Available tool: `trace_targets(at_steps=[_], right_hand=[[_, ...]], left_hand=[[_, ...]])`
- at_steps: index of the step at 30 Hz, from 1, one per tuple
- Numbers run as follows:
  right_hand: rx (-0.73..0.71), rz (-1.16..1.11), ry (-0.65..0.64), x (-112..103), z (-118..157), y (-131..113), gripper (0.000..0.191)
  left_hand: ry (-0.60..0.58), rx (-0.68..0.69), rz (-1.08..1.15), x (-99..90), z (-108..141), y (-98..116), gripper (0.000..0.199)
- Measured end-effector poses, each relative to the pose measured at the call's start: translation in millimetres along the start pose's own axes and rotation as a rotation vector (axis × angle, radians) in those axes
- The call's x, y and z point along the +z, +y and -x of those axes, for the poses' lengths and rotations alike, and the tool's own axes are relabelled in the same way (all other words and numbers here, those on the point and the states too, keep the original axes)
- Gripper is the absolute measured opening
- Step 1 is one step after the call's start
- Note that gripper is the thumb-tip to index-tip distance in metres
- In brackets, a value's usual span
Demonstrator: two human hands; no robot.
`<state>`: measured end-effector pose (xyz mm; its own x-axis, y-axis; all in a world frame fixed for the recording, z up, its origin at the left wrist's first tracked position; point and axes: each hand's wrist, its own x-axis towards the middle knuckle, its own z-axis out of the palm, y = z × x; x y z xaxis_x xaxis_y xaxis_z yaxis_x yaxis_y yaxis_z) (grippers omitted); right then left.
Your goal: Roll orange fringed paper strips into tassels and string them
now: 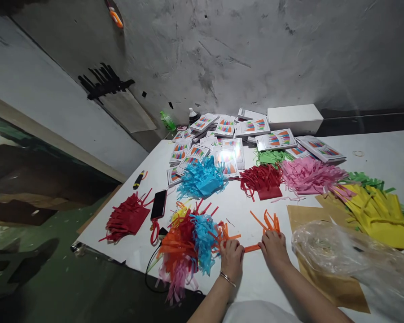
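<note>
Both hands are on one orange tissue-paper tassel [252,248], whose flat middle band stretches between them over the white table. My left hand [232,256], with a bracelet at the wrist, has its fingers closed on the left end, and fringe pokes out beyond the fingertips. My right hand [274,247] grips the other end, with loose orange strips fanning out past its fingers. Just left of my left hand lies a heap of mixed fringed paper, including a blue bunch [204,240], an orange bunch [177,242] and a pink bunch [178,278].
Printed flat boxes [225,159] are piled at the back beside a white box [294,117]. Fringed bundles lie around: blue [202,179], dark red [264,181], pink [309,175], yellow [377,213]. A phone [159,204] and cutter [138,179] sit left; clear plastic [326,246] lies right.
</note>
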<state>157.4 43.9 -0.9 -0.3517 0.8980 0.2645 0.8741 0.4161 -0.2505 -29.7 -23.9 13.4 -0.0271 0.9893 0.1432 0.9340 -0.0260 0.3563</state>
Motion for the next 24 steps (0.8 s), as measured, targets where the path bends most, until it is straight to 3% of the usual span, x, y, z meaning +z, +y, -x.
trace_targets(at_steps=[5,8,11,20,24], right_hand=[[-0.131,-0.066,0.027,-1.9,0.7,-6.5,0.009],[-0.304,-0.122,0.022,5.0,4.3,-20.0,0.013],[-0.368,-0.143,0.020,13.5,7.8,-30.4,0.016],[-0.219,-0.172,0.051,7.2,19.6,-5.9,0.018],[-0.121,-0.143,0.066,0.6,18.3,-6.7,0.019]], left_hand=[[0.067,0.179,0.004,4.4,4.4,-11.9,0.010],[0.065,0.173,0.043,4.3,0.6,-12.1,0.014],[0.020,0.151,0.109,1.0,-1.7,-10.2,0.010],[-0.037,-0.012,0.112,-2.0,2.2,-6.5,0.014],[-0.045,-0.111,0.029,0.5,-3.3,2.8,0.019]])
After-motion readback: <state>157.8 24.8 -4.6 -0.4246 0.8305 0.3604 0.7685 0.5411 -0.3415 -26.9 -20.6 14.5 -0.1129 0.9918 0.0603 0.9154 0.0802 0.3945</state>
